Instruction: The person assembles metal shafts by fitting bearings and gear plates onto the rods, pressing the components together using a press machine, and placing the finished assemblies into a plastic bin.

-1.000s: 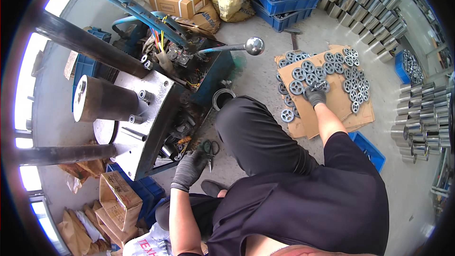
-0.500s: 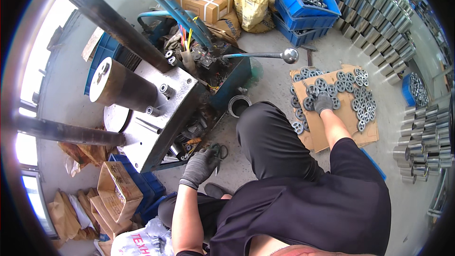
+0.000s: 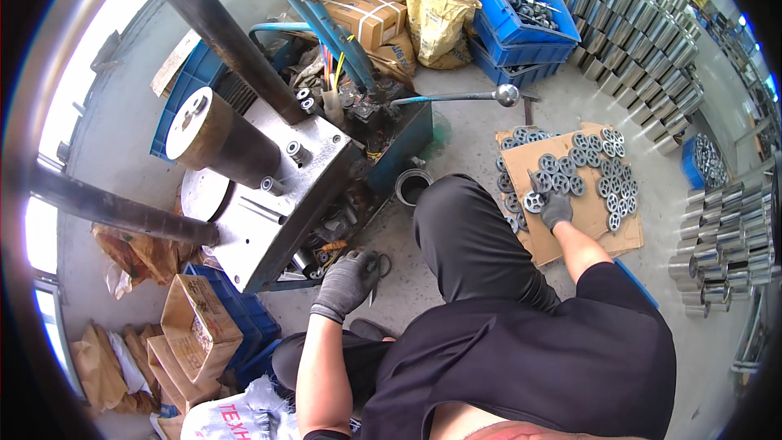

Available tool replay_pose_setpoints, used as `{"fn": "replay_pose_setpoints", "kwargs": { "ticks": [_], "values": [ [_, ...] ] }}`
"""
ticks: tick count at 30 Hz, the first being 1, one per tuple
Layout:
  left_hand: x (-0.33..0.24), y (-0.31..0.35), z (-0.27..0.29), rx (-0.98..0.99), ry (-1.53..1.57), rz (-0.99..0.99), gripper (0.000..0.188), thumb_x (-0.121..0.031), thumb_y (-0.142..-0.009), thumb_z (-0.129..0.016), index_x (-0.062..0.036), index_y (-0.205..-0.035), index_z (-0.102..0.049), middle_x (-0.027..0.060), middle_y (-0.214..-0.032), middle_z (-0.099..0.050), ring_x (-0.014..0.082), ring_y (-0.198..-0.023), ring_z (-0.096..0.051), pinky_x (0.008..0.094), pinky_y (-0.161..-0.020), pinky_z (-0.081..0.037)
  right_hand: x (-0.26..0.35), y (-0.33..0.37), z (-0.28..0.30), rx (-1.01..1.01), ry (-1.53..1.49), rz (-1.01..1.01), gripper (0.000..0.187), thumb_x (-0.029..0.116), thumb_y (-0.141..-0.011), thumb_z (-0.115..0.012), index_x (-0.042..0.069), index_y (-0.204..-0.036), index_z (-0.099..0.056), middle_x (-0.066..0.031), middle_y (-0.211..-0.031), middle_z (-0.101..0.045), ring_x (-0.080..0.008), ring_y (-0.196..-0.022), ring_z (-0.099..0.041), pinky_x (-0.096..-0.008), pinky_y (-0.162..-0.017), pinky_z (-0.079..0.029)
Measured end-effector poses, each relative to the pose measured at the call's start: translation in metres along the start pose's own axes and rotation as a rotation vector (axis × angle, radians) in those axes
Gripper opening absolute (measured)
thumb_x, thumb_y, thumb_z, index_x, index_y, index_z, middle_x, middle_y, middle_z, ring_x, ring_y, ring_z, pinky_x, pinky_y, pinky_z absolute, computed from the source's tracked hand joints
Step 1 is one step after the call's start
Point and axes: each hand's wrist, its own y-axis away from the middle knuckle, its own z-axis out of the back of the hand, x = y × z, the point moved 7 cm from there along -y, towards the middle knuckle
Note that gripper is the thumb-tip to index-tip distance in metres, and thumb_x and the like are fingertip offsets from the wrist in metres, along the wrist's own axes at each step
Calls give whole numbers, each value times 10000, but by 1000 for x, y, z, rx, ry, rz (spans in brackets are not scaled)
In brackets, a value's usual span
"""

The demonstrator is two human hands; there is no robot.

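In a grey glove, my left hand [image 3: 345,283] is closed round a pair of scissors [image 3: 384,264], whose dark loop handle sticks out past the fingers with the blades pointing down. My right hand [image 3: 557,209], also gloved, is over the cardboard sheet [image 3: 513,165] on the floor to the right. Its fingers grip a small grey spoked wheel [image 3: 533,202] at the rim; the glove partly hides the hold. Several similar wheels [image 3: 577,186] lie just beyond the fingers, and more wheels [image 3: 617,187] cover the sheet's right side.
A press with a steel table [image 3: 244,246], thick columns and a ball-ended lever [image 3: 507,95] stands at left. A round pot [image 3: 412,187] sits near my knee. Blue crates [image 3: 521,53] of metal parts are at the back, stacked shiny cylinders [image 3: 643,41] at right. Cartons [image 3: 195,330] stand lower left.
My right hand has drawn back toward me across the cardboard, and a wheel now shows at its fingers. The left hand keeps the scissors. The whole view has shifted slightly.
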Motion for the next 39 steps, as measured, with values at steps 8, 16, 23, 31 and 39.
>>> {"fn": "replay_pose_setpoints", "kwargs": {
  "ticks": [8,16,23,31,39],
  "values": [
    [-2,9,10,-29,6,-25,334,-362,-975,-632,-104,-1173,-711,219,-1120,-679,412,-1068,-664,523,-937,-526,53,43,-3,51,53,372,260,116,-866,-637,136,-1113,-716,-175,-1108,-732,-420,-1036,-677,-512,-856,-555],
    [1,11,12,-21,-46,-13,436,-404,-957,-634,-89,-1256,-684,222,-1146,-679,422,-1077,-677,518,-936,-534,62,-10,-7,428,192,410,384,500,-936,-606,171,-1005,-791,-171,-914,-768,-371,-911,-746,-484,-832,-573],
    [10,9,6,-34,-88,-19,431,-374,-934,-633,-78,-1240,-696,217,-1153,-702,410,-1068,-696,507,-944,-556,75,-19,-29,537,594,551,298,360,-817,-685,105,-902,-814,-194,-991,-779,-326,-999,-756,-437,-867,-579],
    [3,6,4,-26,-85,-82,394,-359,-942,-633,-85,-1217,-699,213,-1127,-700,403,-1069,-689,508,-958,-545,43,38,-34,147,69,213,202,265,-906,-681,164,-1066,-751,-130,-1111,-729,-334,-1152,-659,-482,-924,-539],
    [-6,-4,-12,50,3,-49,356,-316,-913,-681,-86,-1183,-703,199,-1143,-683,410,-1070,-666,516,-929,-537,47,30,-77,221,522,531,396,386,-863,-755,66,-1093,-713,-196,-1103,-729,-396,-1067,-683,-497,-871,-557]
  ]
}}
